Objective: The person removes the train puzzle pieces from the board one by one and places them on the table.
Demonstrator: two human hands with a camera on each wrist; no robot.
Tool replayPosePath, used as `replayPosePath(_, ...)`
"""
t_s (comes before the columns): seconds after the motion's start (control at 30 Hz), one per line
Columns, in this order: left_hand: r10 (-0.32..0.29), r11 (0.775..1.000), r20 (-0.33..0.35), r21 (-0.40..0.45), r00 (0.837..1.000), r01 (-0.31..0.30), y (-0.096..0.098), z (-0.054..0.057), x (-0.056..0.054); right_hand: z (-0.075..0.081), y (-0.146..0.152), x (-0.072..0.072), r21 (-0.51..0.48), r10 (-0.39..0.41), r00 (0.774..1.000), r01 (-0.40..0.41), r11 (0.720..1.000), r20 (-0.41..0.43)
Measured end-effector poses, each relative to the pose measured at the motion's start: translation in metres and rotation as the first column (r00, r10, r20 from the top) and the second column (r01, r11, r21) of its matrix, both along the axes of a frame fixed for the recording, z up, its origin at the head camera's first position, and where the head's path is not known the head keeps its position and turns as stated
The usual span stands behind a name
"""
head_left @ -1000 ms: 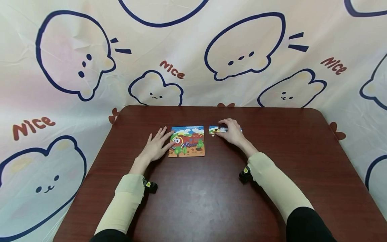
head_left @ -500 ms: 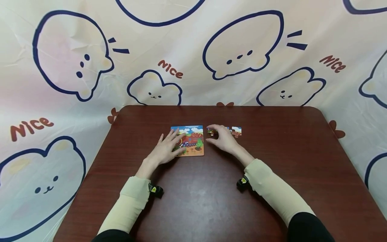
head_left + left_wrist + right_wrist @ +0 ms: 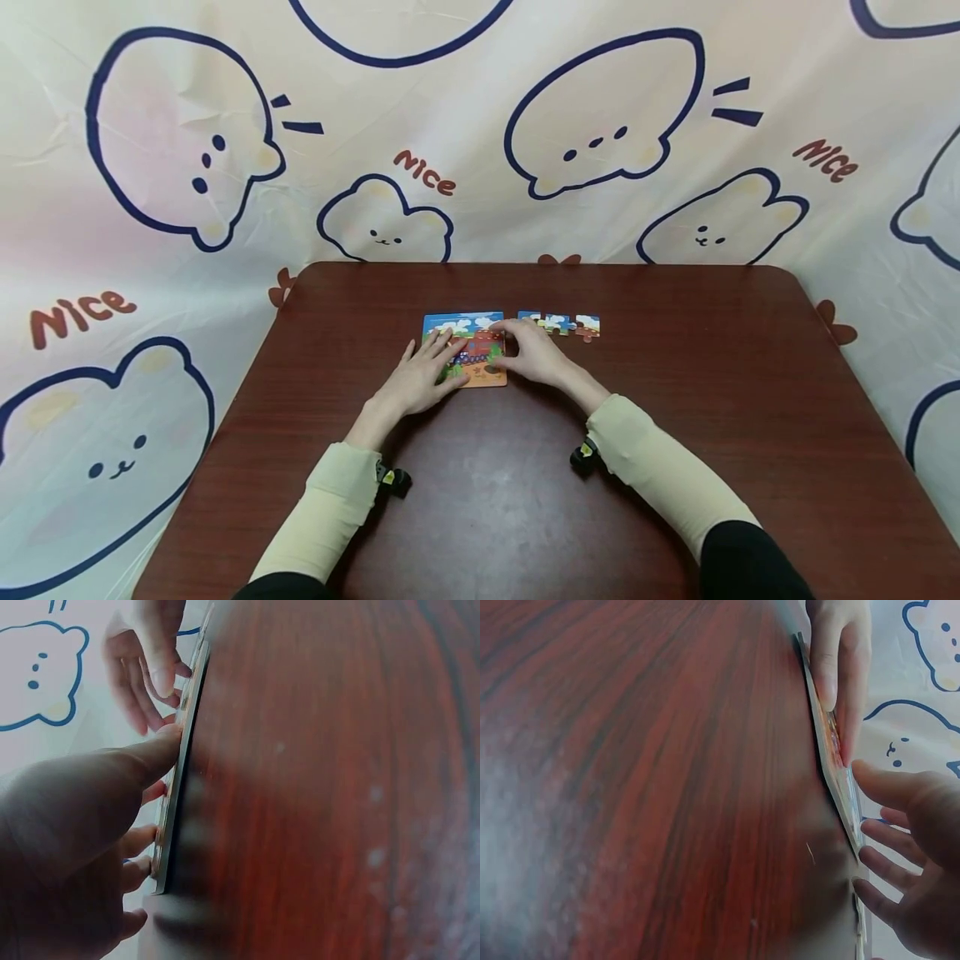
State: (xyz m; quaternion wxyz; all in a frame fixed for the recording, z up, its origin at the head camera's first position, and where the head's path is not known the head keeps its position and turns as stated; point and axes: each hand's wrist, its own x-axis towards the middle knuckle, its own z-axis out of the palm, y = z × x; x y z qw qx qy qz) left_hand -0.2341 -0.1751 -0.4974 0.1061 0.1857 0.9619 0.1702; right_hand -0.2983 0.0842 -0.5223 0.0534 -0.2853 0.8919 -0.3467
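A square jigsaw puzzle [image 3: 465, 322] with a red cartoon train, trees and a blue sky lies flat on the table. My left hand [image 3: 422, 375] rests on its left half, fingers spread and hiding the train's face. In the left wrist view, the thumb of that hand lies along the near edge of the puzzle [image 3: 182, 757]. Over the right edge is my right hand [image 3: 537, 357], its thumb and fingers apart and its fingertips at the picture's surface. Seen from the right wrist, the puzzle [image 3: 836, 769] shows as a thin slab beside the spread fingers of the right hand [image 3: 922, 847].
Several loose puzzle pieces [image 3: 557, 323] lie in a row to the right of the puzzle, behind the right hand. The dark wooden table [image 3: 480, 483] has a cartoon-printed curtain [image 3: 480, 125] behind its far edge.
The left hand has slid right, from the puzzle's left edge onto the picture. The right hand has left the loose pieces and moved left to the puzzle's right edge, uncovering the pieces.
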Motion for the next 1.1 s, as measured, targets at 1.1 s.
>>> replayPosePath(1.1, -0.014, 1.000, -0.029, -0.018, 0.999, 0.014, 0.000, -0.002, -0.001, 0.007, -0.020, 0.014, 0.160, -0.085, 0.989, 0.103, 0.982, -0.118)
